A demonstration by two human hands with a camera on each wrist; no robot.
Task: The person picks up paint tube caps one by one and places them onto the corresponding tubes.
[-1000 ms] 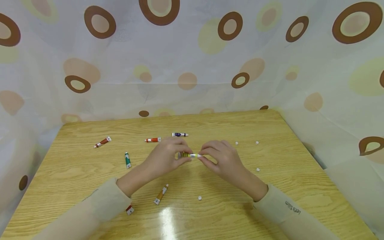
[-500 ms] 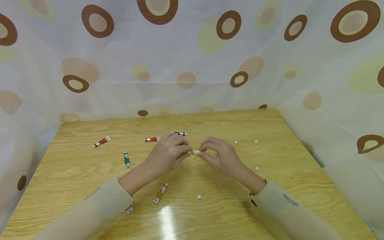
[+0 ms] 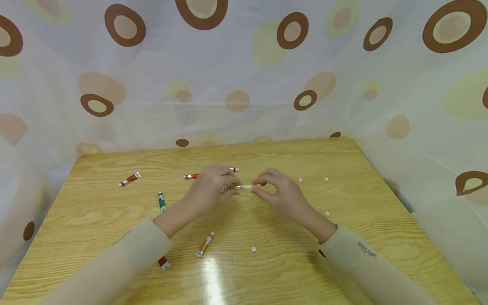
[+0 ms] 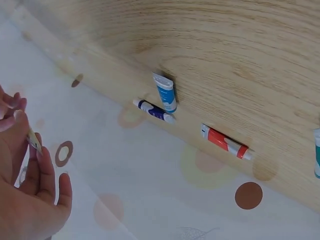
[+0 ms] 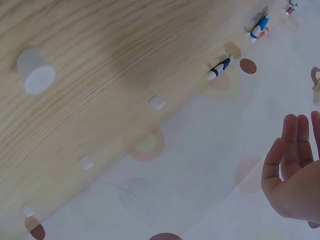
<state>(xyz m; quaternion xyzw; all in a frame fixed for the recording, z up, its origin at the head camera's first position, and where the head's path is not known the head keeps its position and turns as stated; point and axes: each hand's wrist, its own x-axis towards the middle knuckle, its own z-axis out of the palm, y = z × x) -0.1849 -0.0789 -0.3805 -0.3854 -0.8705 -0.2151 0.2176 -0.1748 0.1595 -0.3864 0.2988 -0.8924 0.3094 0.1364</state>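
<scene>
Left hand [image 3: 207, 192] fingers grip a small paint tube [image 3: 239, 186] above the tabletop [image 3: 343, 254]; right hand [image 3: 280, 192] fingers pinch its white cap end. Judged mid-capping: 5 loose caps, several tubes left.

Head view looks forward and down over the worktop [image 3: 343, 237]; both wrist views sit close, sharing its far edge.

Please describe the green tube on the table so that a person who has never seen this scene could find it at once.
Start from the wooden table and look at its left half, just left of the person's left forearm. There the green tube lies alone, pointing roughly toward the far edge. It is the only green one; the tubes nearest to it are red or orange.
</scene>
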